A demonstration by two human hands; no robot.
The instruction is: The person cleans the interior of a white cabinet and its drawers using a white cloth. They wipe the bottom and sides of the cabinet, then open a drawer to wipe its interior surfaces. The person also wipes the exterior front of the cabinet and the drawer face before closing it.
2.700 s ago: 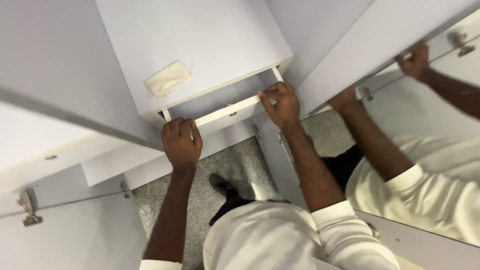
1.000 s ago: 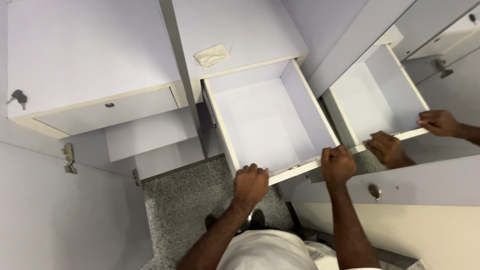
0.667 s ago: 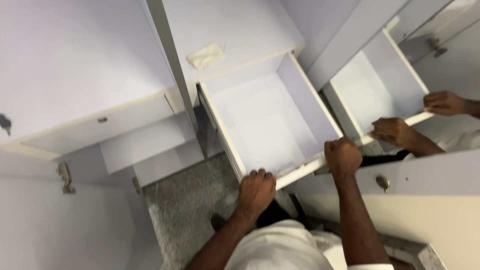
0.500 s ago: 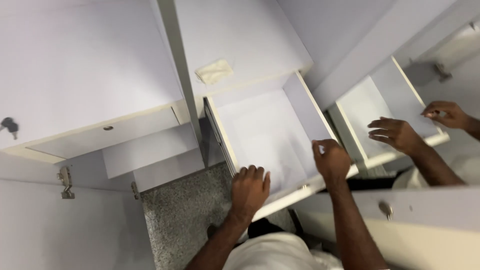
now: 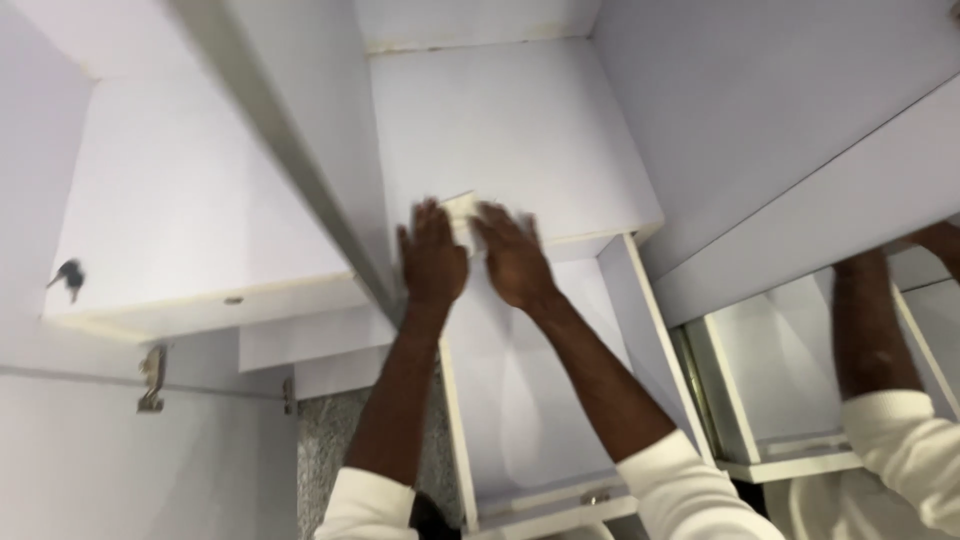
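Both hands, left hand (image 5: 432,258) and right hand (image 5: 513,258), having left the open drawer (image 5: 520,400), are reaching open-fingered onto the folded cloth (image 5: 462,212), not yet gripping it

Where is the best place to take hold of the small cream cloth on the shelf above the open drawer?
Probably the cloth's near edge, approached from the front over the open drawer. It lies flat between the left hand and right hand, so pinching that exposed edge seems easiest.
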